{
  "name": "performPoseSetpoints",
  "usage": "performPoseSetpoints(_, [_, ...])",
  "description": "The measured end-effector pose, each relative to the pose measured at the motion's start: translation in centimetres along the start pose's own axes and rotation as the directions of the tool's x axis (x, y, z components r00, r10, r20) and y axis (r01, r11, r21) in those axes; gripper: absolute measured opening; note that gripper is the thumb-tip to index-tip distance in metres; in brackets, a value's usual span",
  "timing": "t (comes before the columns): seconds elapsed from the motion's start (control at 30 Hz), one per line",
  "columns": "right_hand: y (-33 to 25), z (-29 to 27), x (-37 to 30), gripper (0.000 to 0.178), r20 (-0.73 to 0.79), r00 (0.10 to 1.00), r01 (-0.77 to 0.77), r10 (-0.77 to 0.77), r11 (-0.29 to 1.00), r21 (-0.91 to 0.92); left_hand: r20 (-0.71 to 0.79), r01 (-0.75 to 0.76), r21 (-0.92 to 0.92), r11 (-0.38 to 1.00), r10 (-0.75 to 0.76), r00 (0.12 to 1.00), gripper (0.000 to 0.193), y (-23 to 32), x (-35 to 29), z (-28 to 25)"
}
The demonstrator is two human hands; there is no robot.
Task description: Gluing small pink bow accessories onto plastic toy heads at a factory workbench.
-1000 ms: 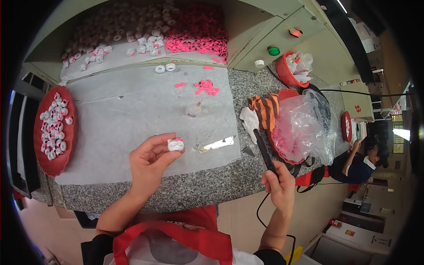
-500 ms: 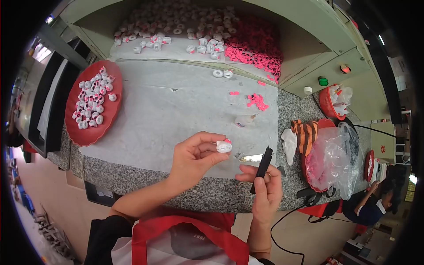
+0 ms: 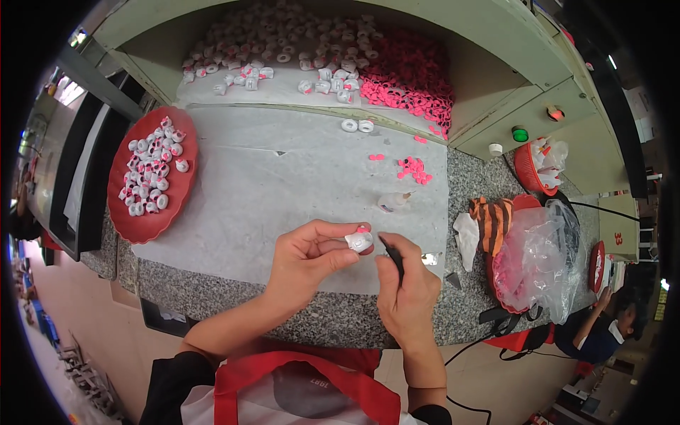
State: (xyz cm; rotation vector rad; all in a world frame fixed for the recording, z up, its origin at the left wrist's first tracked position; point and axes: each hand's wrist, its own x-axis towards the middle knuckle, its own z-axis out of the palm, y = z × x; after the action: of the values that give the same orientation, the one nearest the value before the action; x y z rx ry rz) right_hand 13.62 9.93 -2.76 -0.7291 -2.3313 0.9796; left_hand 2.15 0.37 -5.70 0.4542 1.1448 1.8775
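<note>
Between the thumb and fingers of my left hand (image 3: 301, 261) is a small white rounded figure piece (image 3: 358, 243) with a pink bit on top. My right hand (image 3: 409, 287) grips a slim black tool (image 3: 392, 255), whose exact kind I cannot make out. Its tip points at the white piece, close to it but seemingly apart. Beyond both hands a small translucent bottle (image 3: 392, 202) with a thin nozzle lies on the paper sheet. Farther off are a cluster of pink bow-like pieces (image 3: 414, 170), another pink piece (image 3: 376, 157) and two white ring-shaped pieces (image 3: 357, 126).
At left a red scalloped plate (image 3: 145, 228) bears several finished-looking white pieces. A shelf bay at the back holds heaps of white pieces (image 3: 283, 32) and pink ones (image 3: 411, 71). To the right sit a striped cloth (image 3: 492, 223), a plastic bag (image 3: 549, 248) and a red basket (image 3: 528, 170).
My right hand has moved left and up toward the white piece, turning the black tool so its tip faces that piece. My left hand has stayed nearly in place, tilting the piece slightly.
</note>
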Motion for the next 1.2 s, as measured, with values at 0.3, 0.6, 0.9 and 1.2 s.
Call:
performPoseSetpoints(0.3, [0.2, 0.7, 0.2, 0.024, -0.095, 0.995, 0.043, -0.037, 0.997, 0.063, -0.004, -0.012, 0.030, 0.999, 0.013, 1.000, 0.026, -0.4, 0.0, -0.4])
performPoseSetpoints(0.6, [0.8, 0.5, 0.0, 0.048, 0.019, 0.999, -0.041, 0.043, 0.992, -0.118, 0.021, 0.029, -0.031, 0.999, -0.028, 0.999, 0.024, -0.5, 0.0, 0.0])
performPoseSetpoints(0.9, [1.3, 0.8, -0.4, 0.047, -0.051, 0.997, 0.045, -0.057, 0.977, -0.207, 0.024, -0.005, -0.054, 0.999, 0.007, 1.000, 0.021, -1.0, 0.0, -0.1])
performPoseSetpoints(1.2, [1.6, 1.3, -0.5, 0.046, -0.046, 0.996, 0.066, -0.078, 0.970, -0.232, 0.072, -0.007, -0.180, 0.984, 0.020, 0.997, 0.020, -1.3, 0.0, -0.3])
